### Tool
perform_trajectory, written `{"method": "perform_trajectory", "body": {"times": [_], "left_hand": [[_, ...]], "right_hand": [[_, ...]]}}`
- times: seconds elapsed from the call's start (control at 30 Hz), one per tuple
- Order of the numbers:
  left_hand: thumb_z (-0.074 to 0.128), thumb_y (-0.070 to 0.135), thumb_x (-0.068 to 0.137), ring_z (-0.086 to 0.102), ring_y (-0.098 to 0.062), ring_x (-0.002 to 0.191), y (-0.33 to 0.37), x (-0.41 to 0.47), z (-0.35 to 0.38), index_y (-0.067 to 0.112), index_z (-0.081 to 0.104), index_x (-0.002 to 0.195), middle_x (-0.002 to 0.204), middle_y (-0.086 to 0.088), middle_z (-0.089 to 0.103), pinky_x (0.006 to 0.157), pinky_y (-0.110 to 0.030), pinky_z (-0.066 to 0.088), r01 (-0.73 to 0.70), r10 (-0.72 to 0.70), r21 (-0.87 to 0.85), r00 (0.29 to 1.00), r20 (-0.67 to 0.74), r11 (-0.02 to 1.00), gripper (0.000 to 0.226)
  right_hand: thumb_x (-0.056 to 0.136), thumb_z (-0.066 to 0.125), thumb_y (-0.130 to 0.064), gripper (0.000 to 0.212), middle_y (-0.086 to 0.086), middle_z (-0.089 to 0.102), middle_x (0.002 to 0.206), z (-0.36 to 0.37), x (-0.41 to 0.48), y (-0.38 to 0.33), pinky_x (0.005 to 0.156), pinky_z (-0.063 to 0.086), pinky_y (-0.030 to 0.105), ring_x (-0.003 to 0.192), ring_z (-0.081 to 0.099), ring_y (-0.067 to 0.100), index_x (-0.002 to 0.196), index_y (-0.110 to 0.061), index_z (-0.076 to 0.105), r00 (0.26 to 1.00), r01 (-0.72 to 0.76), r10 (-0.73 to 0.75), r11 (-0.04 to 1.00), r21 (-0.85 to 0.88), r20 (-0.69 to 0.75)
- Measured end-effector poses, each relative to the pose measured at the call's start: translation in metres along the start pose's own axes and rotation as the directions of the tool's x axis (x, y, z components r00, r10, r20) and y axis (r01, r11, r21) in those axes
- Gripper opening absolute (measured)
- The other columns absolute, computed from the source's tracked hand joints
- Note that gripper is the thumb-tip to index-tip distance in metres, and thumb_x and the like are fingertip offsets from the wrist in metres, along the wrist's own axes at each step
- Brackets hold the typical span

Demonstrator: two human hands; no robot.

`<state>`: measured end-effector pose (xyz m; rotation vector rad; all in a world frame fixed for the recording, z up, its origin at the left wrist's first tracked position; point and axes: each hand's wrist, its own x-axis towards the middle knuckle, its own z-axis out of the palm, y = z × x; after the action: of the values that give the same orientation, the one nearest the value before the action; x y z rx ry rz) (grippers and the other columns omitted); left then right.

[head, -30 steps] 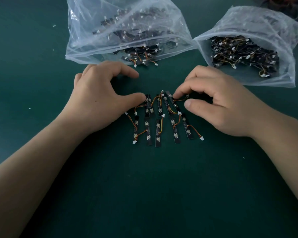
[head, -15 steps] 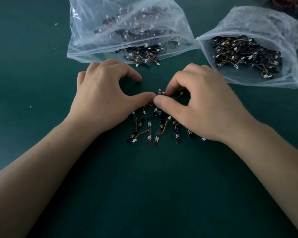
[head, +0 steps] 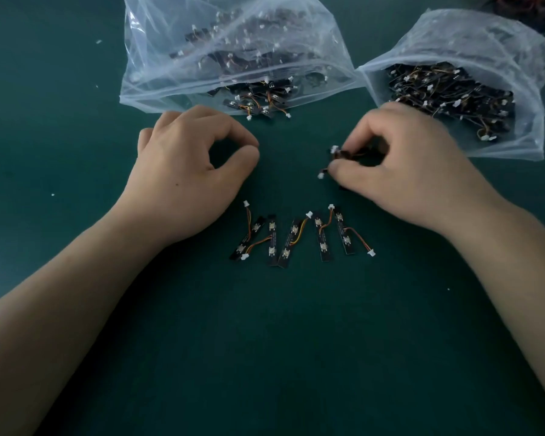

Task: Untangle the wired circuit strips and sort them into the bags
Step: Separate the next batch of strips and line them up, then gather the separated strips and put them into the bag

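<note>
Several black circuit strips (head: 296, 239) with orange wires and white plugs lie side by side on the green table, below my hands. My right hand (head: 412, 171) pinches a small bunch of strips (head: 343, 154) between thumb and fingers, lifted off the row, near the right bag (head: 485, 45). My left hand (head: 186, 171) hovers to the left with thumb and forefinger curled together; nothing shows between them. The left bag (head: 158, 67), clear plastic, lies at the back with its mouth towards me and some strips (head: 258, 103) spilling out.
Both bags hold many black strips with wires. A tangle of red wires (head: 523, 0) shows at the top right corner. Small white specks (head: 98, 41) dot the green table surface (head: 296, 341), which stretches towards me between my forearms.
My right hand has picked up a bunch of strips from the upper row and drawn it right and back. My left hand has let go and moved left. The lower row stays.
</note>
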<state>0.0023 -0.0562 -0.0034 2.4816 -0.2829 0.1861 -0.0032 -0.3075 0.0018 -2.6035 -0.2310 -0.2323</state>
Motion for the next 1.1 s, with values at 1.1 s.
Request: {"method": "perform_trajectory", "body": {"times": [1.1], "left_hand": [[0.063, 0.082, 0.068, 0.029, 0.0, 0.146, -0.008, -0.011, -0.013, 0.052, 0.056, 0.137, 0.147, 0.031, 0.044, 0.119, -0.039, 0.017, -0.338, 0.305, 0.039, 0.889, 0.342, 0.94, 0.075]], "right_hand": [[0.062, 0.073, -0.08, 0.064, -0.019, 0.064, 0.094, -0.023, -0.029, -0.021, 0.061, 0.043, 0.012, 0.068, 0.059, 0.001, 0.116, -0.047, 0.064, 0.875, 0.074, -0.144, 0.983, 0.166, 0.463]]}}
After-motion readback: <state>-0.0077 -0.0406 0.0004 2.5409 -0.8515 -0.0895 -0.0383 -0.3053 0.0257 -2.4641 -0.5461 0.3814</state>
